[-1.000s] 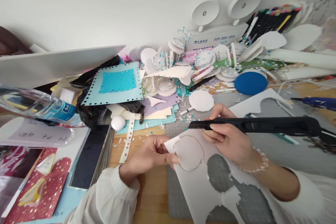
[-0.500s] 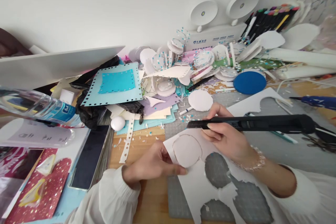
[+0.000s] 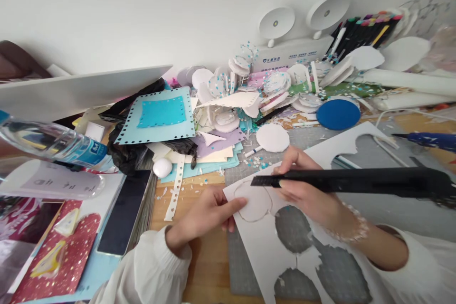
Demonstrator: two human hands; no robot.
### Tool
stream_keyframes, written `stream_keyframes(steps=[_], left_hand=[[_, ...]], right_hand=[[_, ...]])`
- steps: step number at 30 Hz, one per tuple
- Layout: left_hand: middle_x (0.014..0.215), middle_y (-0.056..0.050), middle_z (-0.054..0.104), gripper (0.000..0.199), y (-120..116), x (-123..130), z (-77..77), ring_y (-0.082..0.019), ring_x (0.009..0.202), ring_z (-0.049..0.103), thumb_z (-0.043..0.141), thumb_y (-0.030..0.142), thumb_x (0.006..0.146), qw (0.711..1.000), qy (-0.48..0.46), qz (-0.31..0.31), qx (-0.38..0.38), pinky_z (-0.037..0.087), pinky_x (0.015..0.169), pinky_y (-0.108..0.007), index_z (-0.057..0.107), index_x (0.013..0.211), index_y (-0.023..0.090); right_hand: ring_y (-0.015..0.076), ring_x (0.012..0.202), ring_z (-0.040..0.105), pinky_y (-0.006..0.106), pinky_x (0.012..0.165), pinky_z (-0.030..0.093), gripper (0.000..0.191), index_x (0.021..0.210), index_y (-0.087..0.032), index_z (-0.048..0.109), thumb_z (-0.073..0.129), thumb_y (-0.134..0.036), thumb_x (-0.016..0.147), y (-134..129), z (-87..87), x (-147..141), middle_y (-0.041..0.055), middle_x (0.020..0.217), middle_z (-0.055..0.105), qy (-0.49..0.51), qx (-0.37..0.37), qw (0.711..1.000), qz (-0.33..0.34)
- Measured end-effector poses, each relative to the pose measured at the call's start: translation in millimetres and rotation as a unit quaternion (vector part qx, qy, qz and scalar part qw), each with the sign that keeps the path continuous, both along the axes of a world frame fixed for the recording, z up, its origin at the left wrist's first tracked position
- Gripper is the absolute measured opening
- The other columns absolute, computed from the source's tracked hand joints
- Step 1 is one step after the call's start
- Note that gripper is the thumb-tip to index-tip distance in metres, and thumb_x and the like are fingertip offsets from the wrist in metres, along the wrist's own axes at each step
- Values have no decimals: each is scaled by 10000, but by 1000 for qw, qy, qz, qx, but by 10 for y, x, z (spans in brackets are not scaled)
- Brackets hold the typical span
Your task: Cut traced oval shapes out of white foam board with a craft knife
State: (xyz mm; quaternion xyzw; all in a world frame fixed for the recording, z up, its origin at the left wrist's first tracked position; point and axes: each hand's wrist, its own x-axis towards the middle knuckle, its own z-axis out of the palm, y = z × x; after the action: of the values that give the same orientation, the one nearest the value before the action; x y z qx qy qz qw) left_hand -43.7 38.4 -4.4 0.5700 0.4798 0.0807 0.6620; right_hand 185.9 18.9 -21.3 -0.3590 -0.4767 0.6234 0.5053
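My left hand [image 3: 210, 213] grips the left edge of a white sheet [image 3: 256, 247], thumb on top and fingers curled at its edge. The thumb lies on a circle [image 3: 254, 204] outlined in the sheet. My right hand [image 3: 302, 180] is closed around a black utility knife [image 3: 356, 181], its dark blade pointing left over the circle's upper edge. I cannot tell whether the blade touches the sheet. Round holes with ragged edges open in the sheet, showing the grey cutting mat [image 3: 242, 266] below.
Behind the hands lie a white disc [image 3: 272, 137], a blue round lid [image 3: 338, 114] and piled white discs. A blue-handled tool [image 3: 431, 140] lies at right. On the left are a water bottle [image 3: 53, 140], a phone [image 3: 124, 213] and blue card [image 3: 156, 116].
My left thumb has moved up from the circle's lower edge onto the circle. The knife's handle end has swung closer and lower, and its tip sits slightly lower and further left.
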Motion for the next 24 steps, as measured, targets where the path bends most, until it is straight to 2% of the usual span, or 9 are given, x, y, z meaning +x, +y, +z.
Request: stream_keyframes(steps=[2, 5, 10, 13, 17, 20, 24], left_hand=[[435, 12, 523, 591, -14, 18, 3, -63, 384, 414, 539, 666, 805, 1000, 6, -2, 9, 342, 447, -209, 545, 490, 166], [406, 20, 487, 603, -47, 33, -38, -65, 368, 392, 511, 661, 821, 999, 9, 3, 32, 305, 420, -213, 526, 463, 176], [387, 28, 451, 597, -89, 30, -111, -57, 360, 337, 513, 616, 855, 993, 35, 23, 108, 208, 383, -220, 477, 446, 183], [378, 42, 404, 617, -83, 22, -101, -49, 366, 291, 523, 637, 843, 993, 25, 23, 111, 162, 383, -229, 415, 432, 191], [394, 51, 381, 622, -63, 19, -69, -48, 385, 275, 520, 664, 833, 997, -7, 13, 79, 159, 390, -231, 405, 446, 191], [405, 59, 366, 618, -58, 28, -60, -46, 393, 263, 528, 669, 827, 997, -14, 18, 76, 147, 390, -232, 392, 459, 192], [410, 70, 334, 603, -57, 36, -59, -40, 397, 233, 539, 644, 835, 997, -36, 19, 72, 127, 388, -231, 356, 474, 198]], right_hand=[[100, 556, 365, 241, 495, 269, 121, 901, -261, 466, 583, -236, 919, -106, 46, 33, -61, 658, 442, -73, 32, 996, 31], [91, 514, 383, 234, 467, 277, 122, 930, -277, 465, 523, -169, 925, -249, 92, 31, -62, 657, 434, -155, 122, 978, 67], [98, 500, 432, 249, 482, 303, 287, 957, -276, 430, 499, -51, 792, -297, 57, -57, -54, 635, 465, -238, 305, 918, 91], [108, 504, 428, 261, 496, 298, 323, 964, -270, 404, 504, -49, 750, -284, -34, -69, -58, 632, 462, -245, 337, 902, 113], [122, 507, 389, 276, 516, 286, 314, 961, -260, 402, 501, -67, 734, -293, -143, -56, -63, 626, 445, -272, 385, 875, 108], [121, 518, 369, 274, 522, 267, 301, 956, -244, 409, 471, -47, 736, -276, -124, -69, -65, 634, 435, -280, 426, 853, 114], [126, 548, 363, 271, 530, 251, 297, 957, -233, 434, 446, -29, 741, -236, -65, -92, -61, 635, 411, -305, 445, 833, 121]])
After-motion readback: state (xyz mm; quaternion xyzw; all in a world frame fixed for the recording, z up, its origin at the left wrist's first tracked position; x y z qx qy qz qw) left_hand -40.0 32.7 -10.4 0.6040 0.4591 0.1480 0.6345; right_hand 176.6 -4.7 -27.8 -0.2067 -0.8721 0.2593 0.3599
